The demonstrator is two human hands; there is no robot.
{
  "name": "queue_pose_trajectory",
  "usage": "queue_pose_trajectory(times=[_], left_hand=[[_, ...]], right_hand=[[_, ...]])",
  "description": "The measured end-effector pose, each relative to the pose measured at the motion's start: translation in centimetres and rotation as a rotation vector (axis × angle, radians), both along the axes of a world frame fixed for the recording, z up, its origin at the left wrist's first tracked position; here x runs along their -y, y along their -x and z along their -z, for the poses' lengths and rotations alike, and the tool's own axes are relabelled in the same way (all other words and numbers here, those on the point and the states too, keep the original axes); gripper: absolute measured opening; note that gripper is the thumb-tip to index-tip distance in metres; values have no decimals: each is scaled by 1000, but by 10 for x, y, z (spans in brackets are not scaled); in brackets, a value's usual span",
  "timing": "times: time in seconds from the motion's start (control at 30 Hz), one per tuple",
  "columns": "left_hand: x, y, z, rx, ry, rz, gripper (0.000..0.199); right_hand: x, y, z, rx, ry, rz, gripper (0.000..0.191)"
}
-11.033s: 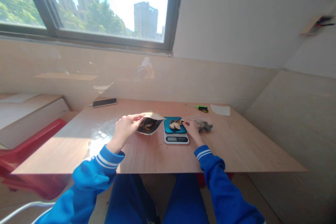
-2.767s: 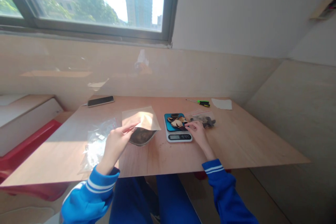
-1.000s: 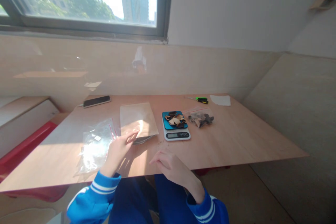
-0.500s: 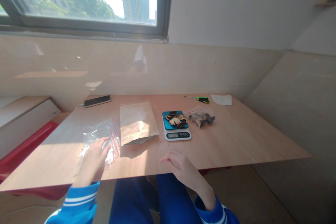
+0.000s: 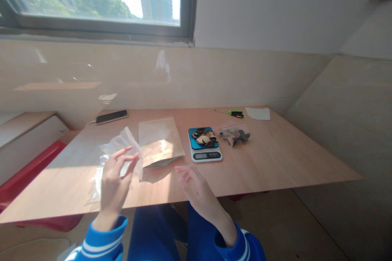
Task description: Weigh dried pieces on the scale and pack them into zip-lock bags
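Observation:
My left hand [image 5: 118,173] pinches a clear zip bag [image 5: 130,140] by its edge and holds it raised off the table. Below it lie more clear zip bags [image 5: 97,177]. My right hand [image 5: 194,183] hovers over the front of the table with nothing in it, its fingers apart and slightly curled. Between and beyond the hands lies a brown paper pouch [image 5: 159,138], its mouth facing me. Right of the pouch stands a digital kitchen scale [image 5: 206,156] with dark-and-pale dried pieces [image 5: 204,137] heaped on its blue plate. The reading is too small to make out.
A filled clear zip bag [image 5: 235,135] of similar pieces lies right of the scale. Behind are a green-and-black screwdriver [image 5: 235,113], white paper [image 5: 258,113] and a phone [image 5: 112,117]. The wooden table [image 5: 275,163] meets the wall; a red stool [image 5: 30,171] is at left.
My left hand has lifted one zip bag from those on the table and moved slightly right. My right hand has moved left and up, with its fingers opening.

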State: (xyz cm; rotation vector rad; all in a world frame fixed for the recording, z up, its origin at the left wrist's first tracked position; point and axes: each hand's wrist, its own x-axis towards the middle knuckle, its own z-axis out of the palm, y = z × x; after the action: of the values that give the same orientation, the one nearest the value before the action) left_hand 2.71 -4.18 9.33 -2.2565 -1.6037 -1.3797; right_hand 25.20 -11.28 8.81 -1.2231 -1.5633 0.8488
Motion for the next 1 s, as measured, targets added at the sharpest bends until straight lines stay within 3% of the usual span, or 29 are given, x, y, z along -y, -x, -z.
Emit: queue_pose_trajectory(times=[0.1,0.23,0.33,0.53,0.73,0.93,1.0], left_hand=[[21,-41,-7,-48,-78,191,9],[33,-71,-2,-62,-77,283,21],[36,-82,4,-16,-10,337,25],[46,-102,16,244,213,386,45],[41,-111,23,266,216,495,47],[39,-110,25,386,170,443,32],[36,-107,21,474,156,348,22]], right_hand=[[-9,15,-5,-103,0,44,30],[-14,14,-5,-240,13,115,27],[-11,3,-5,-282,21,159,31],[-3,-11,-6,-318,57,53,30],[-6,-14,2,-428,96,238,24],[-11,-18,0,-445,97,258,25],[-14,-23,0,-450,108,267,28]])
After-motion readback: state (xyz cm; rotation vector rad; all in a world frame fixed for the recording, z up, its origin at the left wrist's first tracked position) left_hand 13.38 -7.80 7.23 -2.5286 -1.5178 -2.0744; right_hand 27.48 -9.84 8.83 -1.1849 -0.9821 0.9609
